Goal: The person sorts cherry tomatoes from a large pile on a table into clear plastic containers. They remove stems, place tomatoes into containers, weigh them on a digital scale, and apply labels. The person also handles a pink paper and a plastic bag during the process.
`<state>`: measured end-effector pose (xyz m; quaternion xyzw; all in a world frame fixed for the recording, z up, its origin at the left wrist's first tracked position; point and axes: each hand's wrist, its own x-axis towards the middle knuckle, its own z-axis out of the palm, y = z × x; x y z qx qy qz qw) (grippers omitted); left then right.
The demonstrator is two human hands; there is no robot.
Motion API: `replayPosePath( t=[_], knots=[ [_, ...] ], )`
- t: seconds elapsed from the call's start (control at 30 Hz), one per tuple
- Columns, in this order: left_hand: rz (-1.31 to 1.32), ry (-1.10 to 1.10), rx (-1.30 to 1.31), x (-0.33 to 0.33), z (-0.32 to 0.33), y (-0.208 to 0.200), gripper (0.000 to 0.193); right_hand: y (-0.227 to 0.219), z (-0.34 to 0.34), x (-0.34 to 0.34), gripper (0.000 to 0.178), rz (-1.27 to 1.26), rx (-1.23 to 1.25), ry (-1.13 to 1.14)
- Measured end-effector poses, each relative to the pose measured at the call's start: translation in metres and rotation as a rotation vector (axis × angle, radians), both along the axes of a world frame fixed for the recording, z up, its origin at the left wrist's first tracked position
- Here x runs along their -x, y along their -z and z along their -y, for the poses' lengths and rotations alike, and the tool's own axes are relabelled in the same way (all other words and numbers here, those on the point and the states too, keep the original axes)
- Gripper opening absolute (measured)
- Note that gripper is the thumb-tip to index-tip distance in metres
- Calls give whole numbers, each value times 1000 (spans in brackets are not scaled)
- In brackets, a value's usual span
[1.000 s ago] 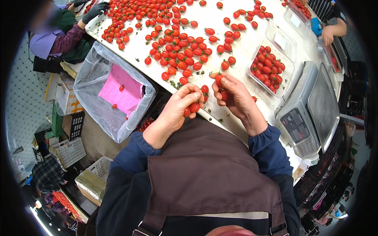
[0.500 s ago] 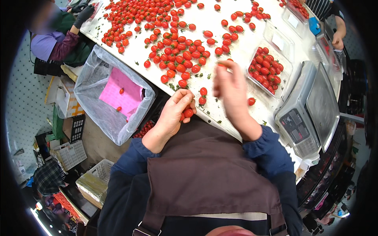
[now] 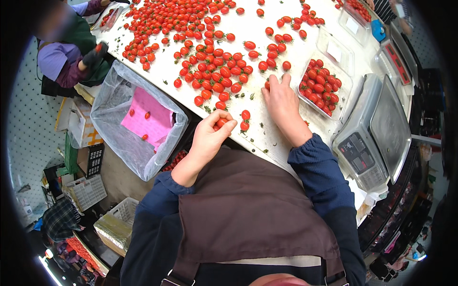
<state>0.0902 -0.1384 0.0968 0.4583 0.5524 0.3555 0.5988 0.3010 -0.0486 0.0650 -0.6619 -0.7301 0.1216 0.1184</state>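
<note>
Bright light floods the white tabletop (image 3: 248, 26); toward the fisheye-bent, dark rim, detail seems soft.

Left hand (image 3: 210, 135) curled, right hand (image 3: 282, 99) outstretched, palm-down

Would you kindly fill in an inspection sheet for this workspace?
Surface: white table, spread with loose red tomatoes.
Job's things: more tomatoes in an open clear tub.
Clutter: green scraps scattered on the table.
Hands: left hand curled around tomatoes; right hand over the table near the tub, grip unclear.
Cables: nothing seen.
Surroundings: grey scale right; left, plastic-lined bin with a pink sheet; upper left, a co-worker's gloved hand.
</note>
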Motion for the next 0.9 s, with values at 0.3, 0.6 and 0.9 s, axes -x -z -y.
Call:
replayPosePath(
  t=[0.3,0.6,0.9],
  knots=[
    [-974,264,-615,-34,-31,10,25,25,14,-10,21,-775,133,59],
    [-779,231,-643,-26,-56,4,24,-6,71,-23,21,-742,393,-76],
    [889,-88,247,26,-35,-5,48,1,75,11,21,-428,147,-463]
  ],
)
